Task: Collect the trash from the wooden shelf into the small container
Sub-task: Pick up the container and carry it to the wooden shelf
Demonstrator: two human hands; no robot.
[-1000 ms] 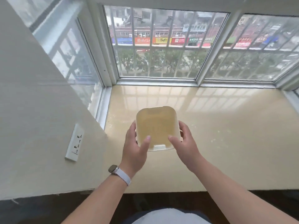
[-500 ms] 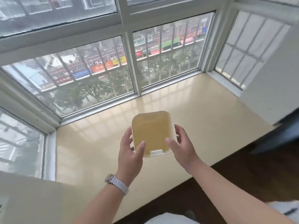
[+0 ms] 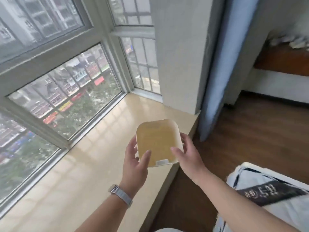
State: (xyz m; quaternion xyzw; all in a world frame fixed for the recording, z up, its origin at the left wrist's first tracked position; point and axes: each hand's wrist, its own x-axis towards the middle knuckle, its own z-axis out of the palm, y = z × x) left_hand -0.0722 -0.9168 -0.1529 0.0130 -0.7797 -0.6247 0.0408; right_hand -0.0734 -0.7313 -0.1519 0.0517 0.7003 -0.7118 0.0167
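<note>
In front of you runs a glossy cream window ledge (image 3: 87, 166), bare and reflecting the panes. Behind it stands a bay window (image 3: 66, 91) with white frames and bars; through it you see blurred trees and red and yellow shop signs. To your right, a grey wall pillar (image 3: 180, 56) meets the ledge, with a blue curtain (image 3: 215, 72) just beside it. The dark wooden floor (image 3: 250, 139) spreads beyond, and white bedding with a dark printed band (image 3: 267, 193) lies at lower right.

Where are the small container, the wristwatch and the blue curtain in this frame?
small container (image 3: 158, 141): head view, middle of its inside bottom.
wristwatch (image 3: 120, 195): head view, strap on the left wrist.
blue curtain (image 3: 215, 67): head view, middle of the hanging fabric.
</note>
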